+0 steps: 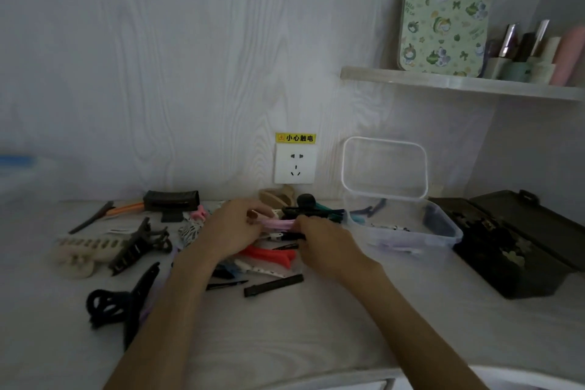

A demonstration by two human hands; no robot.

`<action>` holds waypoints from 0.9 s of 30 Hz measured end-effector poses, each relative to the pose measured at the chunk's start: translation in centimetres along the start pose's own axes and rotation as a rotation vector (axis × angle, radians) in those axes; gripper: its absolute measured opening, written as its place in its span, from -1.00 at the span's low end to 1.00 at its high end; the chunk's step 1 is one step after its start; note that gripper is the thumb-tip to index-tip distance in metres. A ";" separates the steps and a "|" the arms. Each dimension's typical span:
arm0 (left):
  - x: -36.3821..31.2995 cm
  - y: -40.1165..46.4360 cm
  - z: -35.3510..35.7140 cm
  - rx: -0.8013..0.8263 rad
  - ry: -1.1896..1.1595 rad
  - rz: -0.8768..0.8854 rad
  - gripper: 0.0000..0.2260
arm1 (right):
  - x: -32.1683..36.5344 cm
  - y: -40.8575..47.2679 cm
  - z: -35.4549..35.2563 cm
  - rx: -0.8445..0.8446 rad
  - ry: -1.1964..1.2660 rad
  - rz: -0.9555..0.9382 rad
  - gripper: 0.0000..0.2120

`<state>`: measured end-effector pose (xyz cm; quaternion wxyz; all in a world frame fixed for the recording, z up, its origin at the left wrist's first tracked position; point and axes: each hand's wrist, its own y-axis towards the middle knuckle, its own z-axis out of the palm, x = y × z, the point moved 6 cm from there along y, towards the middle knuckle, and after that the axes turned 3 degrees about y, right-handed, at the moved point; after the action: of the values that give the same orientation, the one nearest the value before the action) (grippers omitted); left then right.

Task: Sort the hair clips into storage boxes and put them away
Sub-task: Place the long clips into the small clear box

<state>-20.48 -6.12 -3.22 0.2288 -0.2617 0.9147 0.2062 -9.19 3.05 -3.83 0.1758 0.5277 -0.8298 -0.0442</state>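
Note:
A pile of hair clips lies on the white table (285,342). My left hand (231,231) and my right hand (323,239) meet over the pile, both pinching a long pale pink clip (278,224). My right hand also seems to hold a black and white clip (285,236). A red clip (269,254) and a flat black clip (273,285) lie under and in front of my hands. The clear storage box (443,236) stands open to the right, its lid (384,168) leaning on the wall, with a few clips inside. A dark storage box (512,250) stands at the far right.
Large claw clips lie at the left: a beige one (82,252), a grey-brown one (139,247) and a black one (126,301). A wall socket (295,165) sits behind the pile. A shelf (459,82) with a patterned tin and bottles hangs at the upper right.

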 end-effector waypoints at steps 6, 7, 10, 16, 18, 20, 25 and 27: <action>0.6 0.1 -0.7 -0.062 0.124 -0.041 -0.75 | -1.4 0.5 -0.1 -0.014 0.231 -0.040 -0.80; 0.6 0.2 -0.7 -0.070 0.162 -0.033 -0.71 | -1.3 0.4 0.1 -0.025 0.262 -0.062 -0.82; 0.4 0.2 -0.3 -0.065 0.197 -0.025 -0.67 | -0.8 0.1 0.2 -0.043 0.298 -0.128 -0.82; -0.2 -0.1 -0.9 -0.194 0.227 -0.018 -0.83 | -0.6 -0.6 -1.8 -0.240 0.421 -0.189 -0.78; 0.0 -0.2 -1.3 -0.229 0.340 -0.026 -0.81 | -0.6 -0.9 -2.7 -0.353 0.476 -0.195 -0.79; 0.0 -0.2 -1.5 -0.234 0.379 -0.013 -0.79 | -0.8 -1.1 -3.3 -0.444 0.528 -0.191 -0.81; -1.6 -0.4 0.2 -0.031 0.286 0.121 -0.83 | -1.2 -2.1 -5.2 -0.690 0.569 -0.198 -0.81; -1.4 -0.3 0.3 0.000 0.297 0.141 -0.82 | -1.1 -2.6 -6.3 -0.784 0.556 -0.216 -0.81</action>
<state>-19.18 -5.68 -2.83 0.0760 -0.2245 0.9546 0.1807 -4.43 3.64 1.08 0.5703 0.4968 -0.6129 -0.2285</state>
